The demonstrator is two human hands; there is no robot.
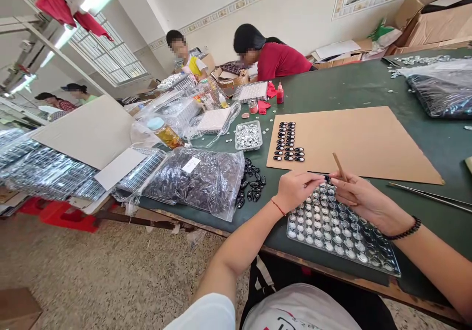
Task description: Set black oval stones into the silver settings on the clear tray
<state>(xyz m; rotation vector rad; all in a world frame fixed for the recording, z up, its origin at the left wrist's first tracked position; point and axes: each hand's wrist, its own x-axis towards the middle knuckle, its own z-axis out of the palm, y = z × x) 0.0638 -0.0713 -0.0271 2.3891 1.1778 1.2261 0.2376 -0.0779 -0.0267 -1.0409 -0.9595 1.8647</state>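
Above a clear tray (342, 255) of round white pieces in rows, my two hands meet at the fingertips. My left hand (297, 190) is closed in a pinch on a small glossy black piece (327, 178), mostly covered by fingers. Closed round a thin wooden stick (339, 166), my right hand (359, 195) also has its fingertips at the black piece. Just beyond, a brown cardboard sheet (354, 140) carries short rows of black pieces with pale inserts (286, 135). Loose black pieces (252, 183) lie left of my left hand.
A plastic bag (191, 185) of dark pieces lies at the left table edge. Behind it stand a box of small silvery-white parts (248, 136) and a red bottle (280, 94). Tweezers (431, 195) lie at right. A person in red (282, 62) leans at the far side.
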